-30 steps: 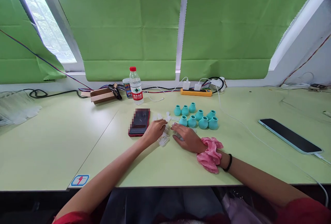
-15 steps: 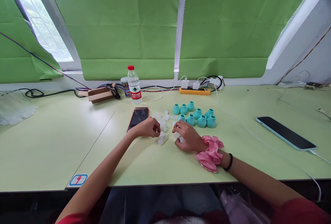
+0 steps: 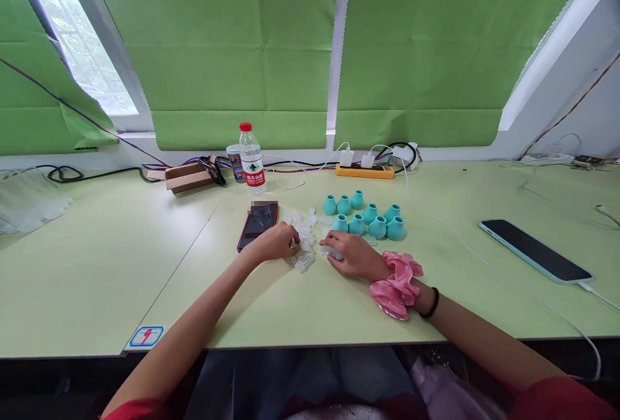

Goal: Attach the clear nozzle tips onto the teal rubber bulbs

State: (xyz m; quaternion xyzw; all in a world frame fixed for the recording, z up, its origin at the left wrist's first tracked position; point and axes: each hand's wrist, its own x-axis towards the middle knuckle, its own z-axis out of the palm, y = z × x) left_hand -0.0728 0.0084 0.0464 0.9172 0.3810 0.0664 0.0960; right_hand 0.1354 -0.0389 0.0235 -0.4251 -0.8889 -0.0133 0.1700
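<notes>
My left hand [image 3: 277, 243] is over the left side of a loose pile of translucent white plastic pieces [image 3: 306, 234], its fingers curled down and pressed together. Whatever sits at those fingertips is too small to make out. To the right, my right hand [image 3: 356, 257] rests low on the table, its fingers curled round a clear plastic piece [image 3: 332, 252]. Between the hands, nearer me, lies a clear tube-like piece [image 3: 304, 262]. Just beyond my right hand stand several turquoise, round-bellied small pots [image 3: 357, 224] with open necks.
A dark phone with a red edge [image 3: 258, 221] lies beyond my left hand. Behind it stand a water bottle [image 3: 252, 165] and a can [image 3: 236, 163]. An orange power strip [image 3: 365, 172] sits at the back. Another phone [image 3: 535, 251] charges at right, its white cable crossing the table.
My right hand has lowered and flattened slightly over the clear piece. A clear piece now shows behind it by the pots. My left hand has shifted very little.
</notes>
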